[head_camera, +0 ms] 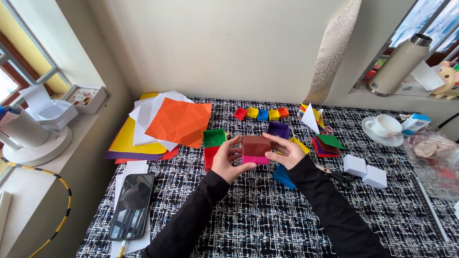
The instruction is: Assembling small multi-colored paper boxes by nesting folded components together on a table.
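I see my left hand [228,162] and right hand [287,150] pinching a brown paper box [255,145] pushed down over a pink one [255,159] above the tabletop [267,215], nearly closed, with flat paper sheets [179,122] left unfolded

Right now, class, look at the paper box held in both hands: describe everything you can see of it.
The paper box looks folded from coloured paper: a dark brown lid seated over a bright pink base, whose lower edge shows beneath. It is squarish, closed and roughly level, held above the patterned tablecloth. The left hand grips its left side, the right hand its right.
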